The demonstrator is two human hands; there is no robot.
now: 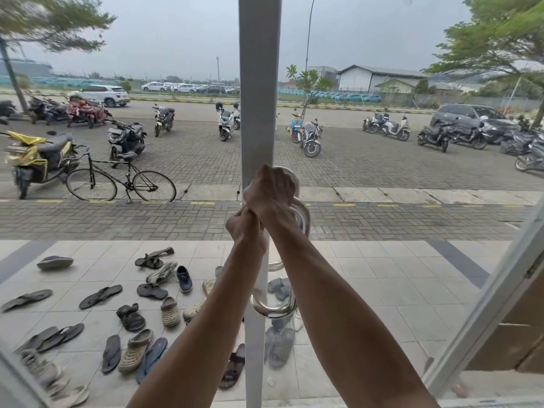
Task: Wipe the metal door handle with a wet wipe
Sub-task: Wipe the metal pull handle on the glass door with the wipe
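Observation:
A curved chrome door handle (303, 217) is fixed to the white upright frame (259, 83) of a glass door, and its lower bend (273, 311) shows below my arms. My right hand (272, 193) is closed around the top of the handle. A small pale bit of the wet wipe (246, 189) shows at that hand's left edge; the rest is hidden in the fist. My left hand (245, 231) sits just below and left of it, touching my right wrist. Its fingers are closed around the handle's bar at the frame.
Through the glass, several sandals and shoes (132, 316) lie on a tiled porch. Beyond them are a bicycle (120, 184), parked scooters (312, 139) and cars on brick paving. A second white frame (500, 293) slants at the right, with brown cardboard (518, 340) beside it.

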